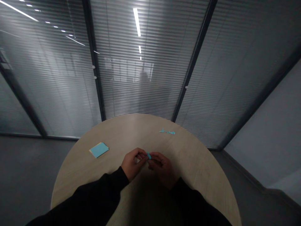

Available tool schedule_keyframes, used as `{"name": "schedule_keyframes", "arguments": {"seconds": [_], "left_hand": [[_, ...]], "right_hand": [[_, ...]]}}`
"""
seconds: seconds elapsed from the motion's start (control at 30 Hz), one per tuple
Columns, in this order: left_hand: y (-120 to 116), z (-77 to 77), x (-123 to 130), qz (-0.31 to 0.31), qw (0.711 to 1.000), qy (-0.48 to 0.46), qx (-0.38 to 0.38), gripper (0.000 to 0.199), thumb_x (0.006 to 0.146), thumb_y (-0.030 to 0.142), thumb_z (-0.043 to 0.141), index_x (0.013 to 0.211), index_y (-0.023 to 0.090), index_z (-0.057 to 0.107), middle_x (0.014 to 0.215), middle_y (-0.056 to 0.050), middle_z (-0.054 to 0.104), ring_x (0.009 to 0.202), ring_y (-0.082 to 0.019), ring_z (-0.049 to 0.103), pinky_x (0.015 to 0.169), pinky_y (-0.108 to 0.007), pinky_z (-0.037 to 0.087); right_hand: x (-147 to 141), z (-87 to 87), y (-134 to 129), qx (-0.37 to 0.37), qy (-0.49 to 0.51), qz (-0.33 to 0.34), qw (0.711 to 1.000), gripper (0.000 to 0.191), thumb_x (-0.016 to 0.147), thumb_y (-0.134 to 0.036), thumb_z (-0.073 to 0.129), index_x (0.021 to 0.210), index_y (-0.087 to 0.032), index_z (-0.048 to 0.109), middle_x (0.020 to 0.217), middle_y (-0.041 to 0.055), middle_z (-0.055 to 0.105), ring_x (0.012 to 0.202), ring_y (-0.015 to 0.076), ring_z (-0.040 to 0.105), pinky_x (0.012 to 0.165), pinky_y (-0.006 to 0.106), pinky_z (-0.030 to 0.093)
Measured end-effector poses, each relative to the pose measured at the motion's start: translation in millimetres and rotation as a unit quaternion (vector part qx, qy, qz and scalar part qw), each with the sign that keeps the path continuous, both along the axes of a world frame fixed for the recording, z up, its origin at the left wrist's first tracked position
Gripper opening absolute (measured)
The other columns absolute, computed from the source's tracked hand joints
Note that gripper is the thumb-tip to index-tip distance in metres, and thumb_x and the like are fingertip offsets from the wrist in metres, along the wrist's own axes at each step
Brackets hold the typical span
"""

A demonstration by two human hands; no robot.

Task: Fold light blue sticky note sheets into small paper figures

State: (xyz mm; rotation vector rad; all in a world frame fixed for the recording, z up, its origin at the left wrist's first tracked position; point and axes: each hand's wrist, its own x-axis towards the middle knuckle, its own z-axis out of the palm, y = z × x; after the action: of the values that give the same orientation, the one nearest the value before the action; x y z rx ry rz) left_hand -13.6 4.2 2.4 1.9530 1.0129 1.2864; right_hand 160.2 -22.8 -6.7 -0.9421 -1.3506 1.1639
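A small blue piece (149, 155), likely paper, is pinched between my two hands above the round wooden table (127, 131). My left hand (133, 163) grips it from the left with thumb and fingertips. From the right, my right hand (162, 167) closes its fingers on the same piece. Its exact shape is too small to make out. To the left lies a stack of blue and yellowish paper squares (99, 149). Thin blue scraps (167, 131) lie in a row toward the far right of the table.
Beyond the table's far edge stand glass panels with blinds (143, 97) and dark frames. A pale wall (270, 141) is on the right. Grey floor (21, 169) shows to the left.
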Motion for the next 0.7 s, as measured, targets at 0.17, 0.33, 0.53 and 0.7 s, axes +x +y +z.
{"name": "schedule_keyframes", "arguments": {"seconds": [0.17, 0.33, 0.53, 0.7], "left_hand": [[0.4, 1.4, -0.6, -0.008, 1.0, -0.018, -0.015, 0.012, 0.086, 0.028, 0.063, 0.09, 0.018, 0.066, 0.083, -0.005, 0.071, 0.075, -0.017, 0.063, 0.071, -0.029, 0.049], [1.4, 2.4, -1.2, -0.016, 0.999, -0.028, -0.04, 0.014, 0.086, 0.029, 0.062, 0.093, 0.018, 0.067, 0.086, -0.005, 0.072, 0.076, -0.017, 0.063, 0.072, -0.029, 0.049], [0.3, 2.9, -0.1, -0.028, 0.997, -0.04, -0.066, 0.017, 0.085, 0.031, 0.063, 0.095, 0.018, 0.065, 0.089, -0.006, 0.073, 0.078, -0.017, 0.065, 0.072, -0.03, 0.05], [0.9, 2.8, -0.1, -0.026, 0.996, -0.05, -0.076, 0.018, 0.083, 0.031, 0.065, 0.094, 0.017, 0.065, 0.087, -0.006, 0.072, 0.077, -0.017, 0.065, 0.071, -0.03, 0.051]], "right_hand": [[0.9, 0.3, -0.2, 0.01, -0.016, -0.013, 1.0, 0.03, 0.081, -0.041, 0.072, 0.102, -0.02, 0.066, 0.095, 0.0076, 0.073, 0.075, 0.0176, 0.068, 0.066, 0.031, 0.056], [5.5, -3.7, 1.9, 0.044, -0.071, -0.039, 0.996, 0.028, 0.085, -0.041, 0.068, 0.102, -0.02, 0.067, 0.092, 0.0072, 0.073, 0.071, 0.0167, 0.067, 0.065, 0.03, 0.056], [7.9, -3.6, 3.0, 0.057, -0.114, -0.085, 0.988, 0.027, 0.086, -0.042, 0.065, 0.099, -0.019, 0.068, 0.085, 0.0069, 0.073, 0.068, 0.0171, 0.067, 0.062, 0.028, 0.055], [6.3, -0.7, 1.9, 0.054, -0.1, -0.085, 0.99, 0.027, 0.085, -0.043, 0.065, 0.096, -0.019, 0.068, 0.084, 0.0063, 0.072, 0.067, 0.0166, 0.066, 0.061, 0.028, 0.055]]}}
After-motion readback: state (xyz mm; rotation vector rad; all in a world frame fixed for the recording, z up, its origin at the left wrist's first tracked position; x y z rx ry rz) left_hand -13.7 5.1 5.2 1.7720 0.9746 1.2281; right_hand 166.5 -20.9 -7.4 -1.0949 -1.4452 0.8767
